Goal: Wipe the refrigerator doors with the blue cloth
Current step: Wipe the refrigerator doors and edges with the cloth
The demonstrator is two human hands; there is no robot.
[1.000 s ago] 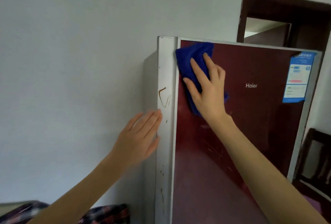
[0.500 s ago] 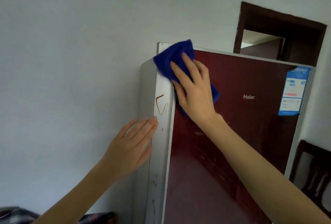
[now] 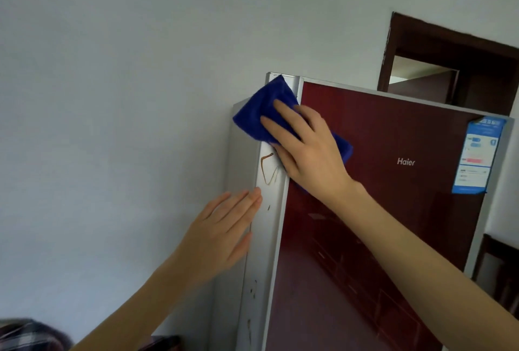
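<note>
Head view: the refrigerator door (image 3: 393, 210) is dark red and glossy, with a silver strip (image 3: 273, 210) running down its left edge and "Haier" lettering (image 3: 405, 161) at upper right of centre. A blue-and-white label (image 3: 477, 155) is stuck near the door's top right corner.

Blue cloth (image 3: 261, 110): bunched at the top left corner of the door, lying across the silver strip and wrapping slightly over onto the grey side panel (image 3: 241, 159). 1 corner of the cloth sticks out from under the palm onto the red surface.

Right hand (image 3: 306, 148): flat on the cloth, fingers spread and extended toward the upper left, palm pressing the cloth against the door. No pinch; the cloth is held by pressure only.

Left hand (image 3: 222, 232): open, fingers straight and close together, laid against the grey side panel, fingertips just reaching the silver strip, lower than the right hand. It holds nothing.

Silver strip: a brown looped scribble mark (image 3: 268, 166) sits just below the cloth, between the 2 hands; smaller brown specks (image 3: 251, 308) lie further down.

Background: pale wall (image 3: 112, 98) to the left, dark wooden door frame (image 3: 455, 56) behind the refrigerator at upper right.
</note>
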